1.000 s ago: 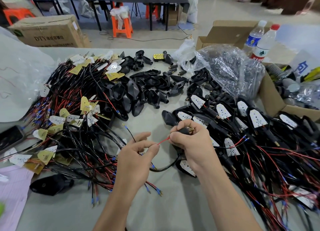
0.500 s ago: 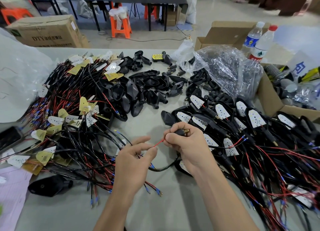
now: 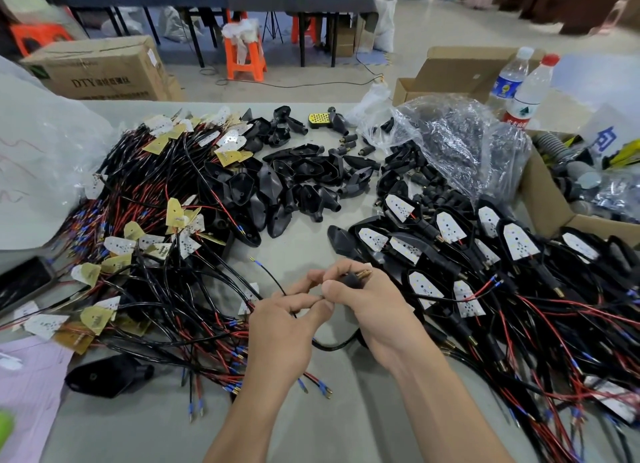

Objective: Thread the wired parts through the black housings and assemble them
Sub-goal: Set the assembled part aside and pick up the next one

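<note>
Black stem is gripped by the right hand fingers, while the left hand fingers pinch a thin wire.

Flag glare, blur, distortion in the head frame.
Head view: wide-angle warp makes the water bottles lean; white glare on the clear plastic bag; soft light, faint shadows under the left hand pinching the black wire and the right hand gripping the brass-tipped stem; corners smeared, centre sharp.
</note>
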Motion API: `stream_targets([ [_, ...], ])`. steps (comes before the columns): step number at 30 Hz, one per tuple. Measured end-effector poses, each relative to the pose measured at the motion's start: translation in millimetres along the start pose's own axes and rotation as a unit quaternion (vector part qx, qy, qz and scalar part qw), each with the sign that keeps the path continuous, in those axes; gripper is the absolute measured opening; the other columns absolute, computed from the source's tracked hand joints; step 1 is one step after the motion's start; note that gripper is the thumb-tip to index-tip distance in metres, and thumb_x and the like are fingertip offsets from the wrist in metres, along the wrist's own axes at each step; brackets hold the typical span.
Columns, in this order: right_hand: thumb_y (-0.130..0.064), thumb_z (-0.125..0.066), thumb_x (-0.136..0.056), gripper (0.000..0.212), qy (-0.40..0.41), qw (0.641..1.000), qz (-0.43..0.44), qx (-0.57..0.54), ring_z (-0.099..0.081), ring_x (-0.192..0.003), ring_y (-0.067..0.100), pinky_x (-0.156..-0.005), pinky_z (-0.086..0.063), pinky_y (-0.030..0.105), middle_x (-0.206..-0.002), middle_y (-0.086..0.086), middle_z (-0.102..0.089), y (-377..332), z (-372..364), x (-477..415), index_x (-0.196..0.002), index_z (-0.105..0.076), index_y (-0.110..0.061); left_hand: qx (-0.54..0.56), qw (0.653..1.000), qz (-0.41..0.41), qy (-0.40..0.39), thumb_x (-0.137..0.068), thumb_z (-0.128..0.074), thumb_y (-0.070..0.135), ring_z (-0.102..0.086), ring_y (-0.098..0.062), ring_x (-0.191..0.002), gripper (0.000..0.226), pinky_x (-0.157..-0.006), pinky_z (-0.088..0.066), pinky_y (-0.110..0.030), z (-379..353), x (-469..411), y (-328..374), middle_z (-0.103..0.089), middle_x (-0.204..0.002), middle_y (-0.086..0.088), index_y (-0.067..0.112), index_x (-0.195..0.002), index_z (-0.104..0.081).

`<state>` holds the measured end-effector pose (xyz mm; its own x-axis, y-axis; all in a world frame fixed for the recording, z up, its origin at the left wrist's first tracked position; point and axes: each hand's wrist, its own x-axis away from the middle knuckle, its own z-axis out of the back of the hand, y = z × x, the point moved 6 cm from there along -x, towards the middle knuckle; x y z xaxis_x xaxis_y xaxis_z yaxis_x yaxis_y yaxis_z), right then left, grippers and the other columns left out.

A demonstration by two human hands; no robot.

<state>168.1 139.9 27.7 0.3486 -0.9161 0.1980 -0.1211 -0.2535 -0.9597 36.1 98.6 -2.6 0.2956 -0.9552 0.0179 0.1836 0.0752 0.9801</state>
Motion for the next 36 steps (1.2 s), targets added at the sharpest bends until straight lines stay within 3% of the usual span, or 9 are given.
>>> stream_targets([
  [4, 0.008, -0.067, -0.087, 0.03, -0.047, 0.998, -0.035, -0.01, -0.068, -0.118, 0.016, -0.103, -0.047, 0.033, -0.114, 0.008, -0.077, 3, 0, 1, -0.07, -0.068, -0.017, 0.093, 0.993, 0.049, -0.057, -0.086, -0.08, 0.018, -0.059, 0.013, -0.12, 0.013, -0.089, -0.046, -0.004, -6, 2, -4, -0.074, -0.121, 0.012, 0.03, -0.085, -0.086],
  [10, 0.006, -0.062, -0.093, 0.029, -0.051, 0.996, -0.053, -0.044, -0.064, -0.124, 0.012, -0.112, -0.043, 0.035, -0.116, 0.013, -0.075, 15, -1, -2, -0.071, -0.066, -0.013, 0.167, 0.982, 0.053, -0.076, -0.094, -0.072, 0.017, -0.06, 0.009, -0.122, 0.017, -0.091, -0.045, -0.005, -18, 8, -4, -0.074, -0.124, 0.011, 0.024, -0.102, -0.084],
  [14, -0.006, -0.055, -0.102, 0.024, -0.041, 0.995, -0.051, -0.075, -0.066, -0.111, 0.018, -0.1, -0.052, 0.033, -0.114, 0.011, -0.073, 14, 2, -1, -0.088, -0.075, -0.012, 0.179, 0.979, 0.093, -0.012, -0.093, -0.072, 0.016, -0.073, -0.006, -0.106, 0.019, -0.081, -0.05, -0.009, -15, 11, -14, -0.08, -0.102, 0.004, 0.027, -0.088, -0.086],
  [17, -0.012, -0.052, -0.106, 0.024, 0.015, 0.994, -0.042, -0.099, -0.068, -0.098, 0.025, -0.091, -0.058, 0.038, -0.117, 0.016, -0.073, 13, 15, 1, -0.113, -0.074, -0.011, 0.126, 0.987, 0.09, 0.032, -0.092, -0.074, 0.017, -0.072, 0.004, -0.095, 0.025, -0.075, -0.047, -0.005, -7, 8, -17, -0.08, -0.095, 0.011, 0.034, -0.077, -0.084],
  [21, -0.001, -0.055, -0.101, 0.021, 0.099, 0.993, -0.025, -0.058, -0.073, -0.083, 0.023, -0.071, -0.059, 0.026, -0.106, 0.024, -0.074, 12, 28, 3, -0.099, -0.075, -0.006, 0.067, 0.994, 0.077, 0.048, -0.088, -0.079, 0.019, -0.066, 0.009, -0.073, 0.027, -0.064, -0.044, -0.004, -1, 4, -16, -0.078, -0.087, 0.02, 0.041, -0.072, -0.082],
  [25, -0.002, -0.06, -0.099, 0.02, 0.121, 0.992, -0.012, -0.045, -0.069, -0.07, 0.019, -0.068, -0.059, 0.027, -0.089, 0.02, -0.077, 12, 33, 5, -0.091, -0.077, -0.006, 0.004, 0.998, 0.063, 0.003, -0.087, -0.08, 0.032, -0.049, 0.005, -0.056, 0.015, -0.056, -0.036, -0.009, 0, 2, -12, -0.067, -0.065, 0.025, 0.042, -0.077, -0.082],
  [30, -0.001, -0.061, -0.098, 0.017, 0.132, 0.988, -0.013, -0.077, -0.075, -0.074, 0.024, -0.064, -0.059, 0.025, -0.083, 0.02, -0.077, 12, 39, 6, -0.09, -0.076, -0.003, 0.006, 0.995, 0.077, -0.066, -0.082, -0.074, 0.061, -0.053, -0.007, -0.082, 0.012, -0.08, -0.04, -0.03, 4, 4, -13, -0.062, -0.084, 0.008, 0.051, -0.085, -0.08],
  [32, 0.0, -0.061, -0.097, 0.018, 0.142, 0.986, -0.008, -0.089, -0.075, -0.071, 0.022, -0.062, -0.059, 0.025, -0.081, 0.018, -0.076, 11, 42, 6, -0.087, -0.076, -0.004, 0.015, 0.996, 0.067, -0.059, -0.079, -0.073, 0.051, -0.063, -0.002, -0.09, 0.012, -0.087, -0.046, -0.027, 7, 6, -10, -0.075, -0.093, 0.013, 0.051, -0.089, -0.08],
  [36, 0.001, -0.062, -0.097, 0.021, 0.146, 0.983, 0.005, -0.11, -0.075, -0.067, 0.019, -0.06, -0.059, 0.022, -0.076, 0.013, -0.076, 7, 45, 5, -0.083, -0.077, -0.004, -0.027, 0.998, 0.047, -0.027, -0.087, -0.079, 0.022, -0.064, 0.011, -0.105, 0.015, -0.093, -0.049, -0.029, 13, 6, -13, -0.066, -0.116, 0.039, 0.034, -0.078, -0.083],
])
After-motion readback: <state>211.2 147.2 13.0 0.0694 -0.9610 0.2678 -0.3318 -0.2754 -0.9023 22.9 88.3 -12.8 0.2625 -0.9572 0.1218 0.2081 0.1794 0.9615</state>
